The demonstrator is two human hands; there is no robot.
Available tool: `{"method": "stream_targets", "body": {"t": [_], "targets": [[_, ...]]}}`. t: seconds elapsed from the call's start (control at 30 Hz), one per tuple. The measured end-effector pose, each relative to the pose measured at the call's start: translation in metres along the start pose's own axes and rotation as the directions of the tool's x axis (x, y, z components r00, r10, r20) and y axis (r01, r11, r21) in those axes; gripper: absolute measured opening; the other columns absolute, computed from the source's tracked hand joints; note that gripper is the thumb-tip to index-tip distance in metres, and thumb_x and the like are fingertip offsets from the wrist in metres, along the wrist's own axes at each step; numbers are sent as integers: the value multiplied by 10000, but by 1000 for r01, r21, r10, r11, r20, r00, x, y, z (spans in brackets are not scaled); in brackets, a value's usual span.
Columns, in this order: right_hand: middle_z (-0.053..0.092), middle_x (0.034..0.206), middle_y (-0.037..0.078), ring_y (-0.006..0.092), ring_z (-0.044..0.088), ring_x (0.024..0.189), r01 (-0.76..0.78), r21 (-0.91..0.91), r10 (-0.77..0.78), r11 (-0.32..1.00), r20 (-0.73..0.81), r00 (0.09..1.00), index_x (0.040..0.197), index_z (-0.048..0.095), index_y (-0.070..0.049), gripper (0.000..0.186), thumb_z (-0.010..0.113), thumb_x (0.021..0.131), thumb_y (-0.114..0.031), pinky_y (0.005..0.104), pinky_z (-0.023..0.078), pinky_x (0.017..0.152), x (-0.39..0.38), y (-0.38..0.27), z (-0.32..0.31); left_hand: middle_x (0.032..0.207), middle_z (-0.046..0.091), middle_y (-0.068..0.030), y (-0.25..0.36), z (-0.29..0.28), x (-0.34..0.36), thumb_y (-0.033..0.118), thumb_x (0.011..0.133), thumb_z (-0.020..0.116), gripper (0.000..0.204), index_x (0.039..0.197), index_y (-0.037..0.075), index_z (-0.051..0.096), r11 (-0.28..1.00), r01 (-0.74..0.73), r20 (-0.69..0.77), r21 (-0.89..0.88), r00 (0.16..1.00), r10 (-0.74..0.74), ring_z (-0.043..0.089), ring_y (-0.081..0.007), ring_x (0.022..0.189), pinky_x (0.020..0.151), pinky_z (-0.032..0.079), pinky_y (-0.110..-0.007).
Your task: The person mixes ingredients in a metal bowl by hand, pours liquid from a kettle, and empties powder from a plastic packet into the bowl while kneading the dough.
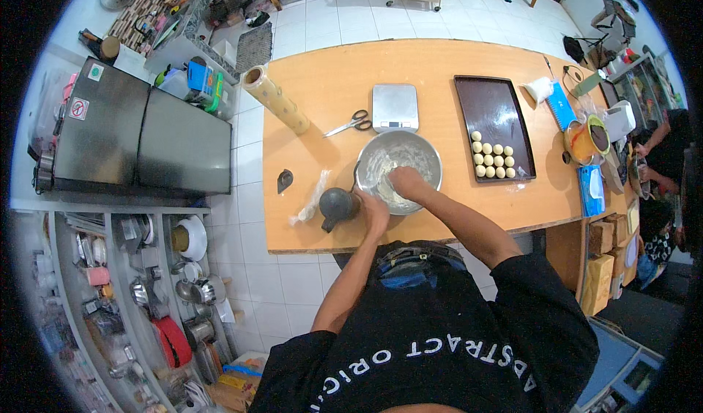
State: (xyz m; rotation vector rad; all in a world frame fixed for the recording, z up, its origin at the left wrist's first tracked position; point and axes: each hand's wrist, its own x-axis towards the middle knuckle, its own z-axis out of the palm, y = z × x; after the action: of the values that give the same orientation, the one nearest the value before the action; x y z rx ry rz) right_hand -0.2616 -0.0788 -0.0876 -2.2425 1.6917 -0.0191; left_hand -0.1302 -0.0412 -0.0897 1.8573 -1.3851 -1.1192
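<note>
My left hand [372, 208] grips the left rim of a steel bowl [428, 162], next to a dark grey rounded object [338, 206] with a short projection. My right hand [406, 184] is down inside the bowl, fingers curled into a pale, pasty mixture [384, 192]; whatever they hold is hidden. Behind the bowl sit a silver scale [395, 105] and black-handled scissors [360, 123]. A dark tray [489, 104] to the right holds several pale dough balls [489, 160]. A crumpled plastic piece [313, 197] and a small dark piece [284, 181] lie at the left.
An upright film roll [274, 98] stands on the wooden table [315, 69]. Containers [594, 138], packets and a blue notebook [560, 105] crowd the right end. A dark fridge [176, 149] and shelving [154, 219] border the left. A co-worker's hands [663, 179] show at far right.
</note>
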Motion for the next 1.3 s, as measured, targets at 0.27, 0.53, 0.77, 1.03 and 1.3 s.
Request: {"method": "stream_targets", "body": {"t": [0.27,0.53,0.77,1.03,1.3], "targets": [[607,736,204,336,608,719,61,5,-61,998,176,982,726,623,1,119,528,683,-56,409,488,643,-36,-11,-4,1042,469,-356,-1,1,0,2,778,385,480,1212,-52,185,1000,-14,-68,-20,998,12,477,-460,968,819,366,-476],[598,788,226,377,586,774,-75,227,91,971,-64,994,754,593,22,121,539,648,3,440,469,683,-8,31,-2,970,499,-352,13,1,-1,-3,771,380,457,1182,-81,193,998,-63,-55,10,996,64,495,-469,911,783,376,-493],[595,774,231,384,585,763,-83,156,69,984,93,993,741,601,29,119,540,645,-5,426,474,694,3,15,-2,1058,446,-356,2,6,4,-5,766,389,489,1202,-80,182,998,-56,-18,20,998,56,475,-465,953,814,365,-487],[610,811,212,329,611,762,53,13,-55,998,261,964,791,619,9,162,550,652,-36,409,486,679,-31,-12,-14,1050,457,-349,-1,4,5,-3,765,395,537,1234,-67,141,1000,-26,-23,16,999,26,479,-458,966,811,370,-483],[602,855,220,359,585,833,-92,189,62,978,161,985,868,609,27,227,538,655,-10,411,475,717,-13,19,-50,1035,465,-349,-4,3,3,-4,770,395,513,1215,-70,150,995,-96,-78,34,992,98,478,-456,964,815,367,-481]]}}
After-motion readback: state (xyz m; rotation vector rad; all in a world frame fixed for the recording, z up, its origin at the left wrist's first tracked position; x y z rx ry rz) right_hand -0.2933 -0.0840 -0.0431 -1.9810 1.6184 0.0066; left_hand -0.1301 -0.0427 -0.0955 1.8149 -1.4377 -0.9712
